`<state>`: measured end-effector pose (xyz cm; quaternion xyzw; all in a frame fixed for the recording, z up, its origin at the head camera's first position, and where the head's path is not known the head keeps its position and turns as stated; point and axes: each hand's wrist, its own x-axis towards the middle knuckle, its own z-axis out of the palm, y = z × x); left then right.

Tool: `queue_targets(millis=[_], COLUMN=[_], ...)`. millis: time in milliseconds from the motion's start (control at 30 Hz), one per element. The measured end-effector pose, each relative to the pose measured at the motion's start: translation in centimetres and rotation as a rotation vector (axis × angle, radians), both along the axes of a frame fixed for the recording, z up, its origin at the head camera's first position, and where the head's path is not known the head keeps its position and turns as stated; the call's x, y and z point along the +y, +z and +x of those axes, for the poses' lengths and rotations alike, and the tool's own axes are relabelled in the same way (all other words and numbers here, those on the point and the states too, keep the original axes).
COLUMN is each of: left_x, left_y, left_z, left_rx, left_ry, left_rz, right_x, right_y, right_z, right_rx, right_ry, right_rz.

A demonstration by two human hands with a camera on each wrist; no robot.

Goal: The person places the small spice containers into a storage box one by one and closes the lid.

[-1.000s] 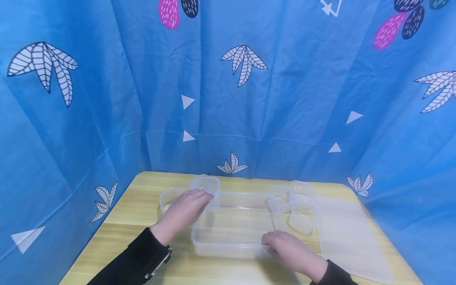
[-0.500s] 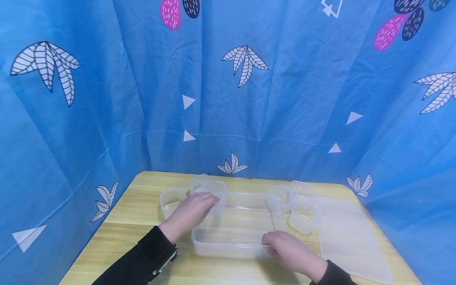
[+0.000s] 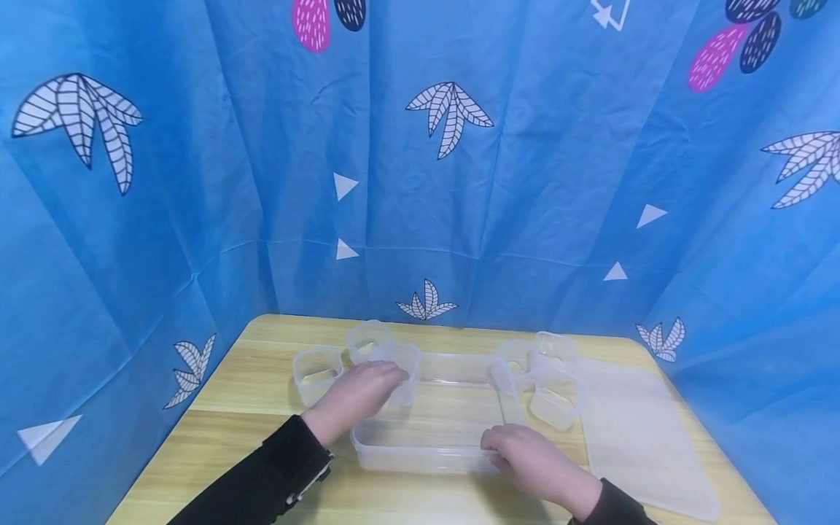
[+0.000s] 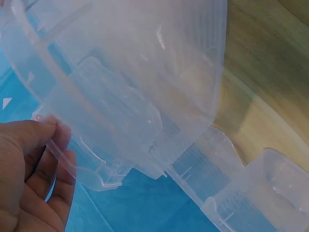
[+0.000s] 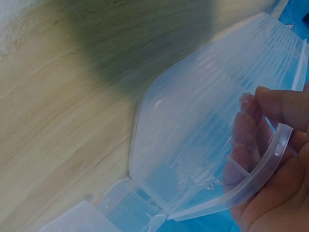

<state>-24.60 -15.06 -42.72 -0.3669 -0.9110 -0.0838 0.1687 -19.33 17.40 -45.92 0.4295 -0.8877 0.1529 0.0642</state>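
Note:
My left hand (image 3: 359,390) pinches the rim of a small clear plastic container (image 4: 91,178) between thumb and fingers. That container sits low over the left rear corner of a large clear plastic box (image 3: 420,459), overlapping its inside in the head view; my hand hides much of it. At the box's front right corner, my right hand (image 3: 528,456) grips the rim, with the thumb on one side of the wall and the fingers (image 5: 245,128) showing through it on the other.
Two small clear containers, a left one (image 3: 318,372) and a rear one (image 3: 370,340), stand left of the box. Several more small containers (image 3: 554,408) cluster at its right. A flat translucent lid (image 3: 646,445) lies on the wooden table (image 3: 216,437). Blue curtain (image 3: 446,211) surrounds the table's back and sides.
My left hand has moved right and slightly down with the small container, from the box's left rear edge to over its inside corner. My right hand keeps its grip in place.

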Motion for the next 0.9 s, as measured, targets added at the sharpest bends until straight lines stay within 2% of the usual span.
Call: queue_targets(millis=[267, 500, 900], left_x=[0.2, 0.3, 0.2], left_y=[-0.9, -2.1, -2.7], left_z=[-0.4, -1.0, -0.8], left_rx=[-0.024, -0.031, -0.055], left_ry=[0.002, -0.024, -0.022], left_rz=[-0.045, -0.075, -0.080], right_x=[0.0, 0.0, 0.0], right_y=[-0.1, -0.1, -0.3], right_z=[0.0, 0.0, -0.1], right_rx=[-0.012, 0.009, 0.003], right_ry=[-0.006, 0.007, 0.007], right_rz=[0.003, -0.014, -0.018])
